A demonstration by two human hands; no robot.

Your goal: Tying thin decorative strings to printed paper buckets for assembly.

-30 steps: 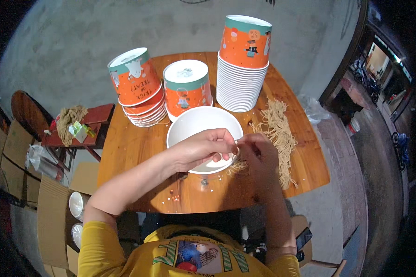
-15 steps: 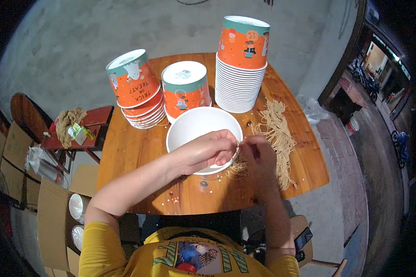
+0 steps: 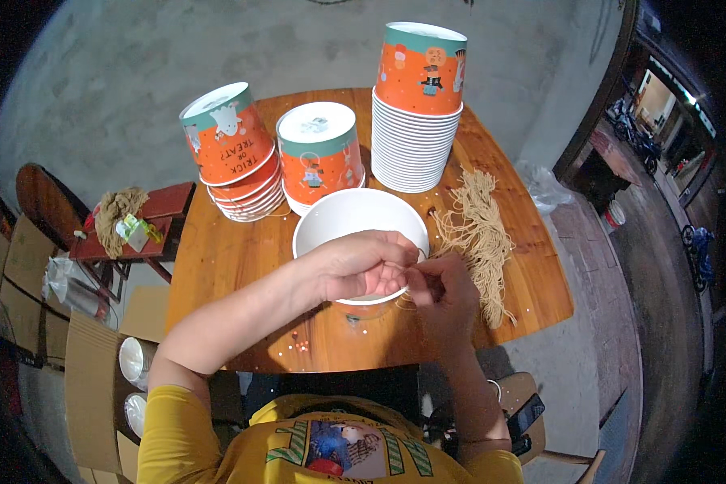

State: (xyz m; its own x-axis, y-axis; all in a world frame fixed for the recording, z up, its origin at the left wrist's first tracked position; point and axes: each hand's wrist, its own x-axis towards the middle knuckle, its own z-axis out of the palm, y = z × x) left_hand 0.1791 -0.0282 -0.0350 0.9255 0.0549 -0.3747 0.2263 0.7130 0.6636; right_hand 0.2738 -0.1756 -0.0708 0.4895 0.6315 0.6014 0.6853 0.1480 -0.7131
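Both left hand [image 3: 367, 262] and right hand [image 3: 452, 294] have fingers [image 3: 387, 280] pinched together at the upright bucket's [image 3: 360, 211] rim, bare tabletop [image 3: 226, 274] leftward.

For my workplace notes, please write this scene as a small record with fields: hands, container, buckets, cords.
Left hand: over the white container's near right part
Right hand: close beside the left, at the rim
Between fingertips: too small to tell
White container: open side up, on the wooden table
Buckets: orange and green, upside down; left stack, middle bucket, taller right stack
Cords: beige, loose bundle, table's right side
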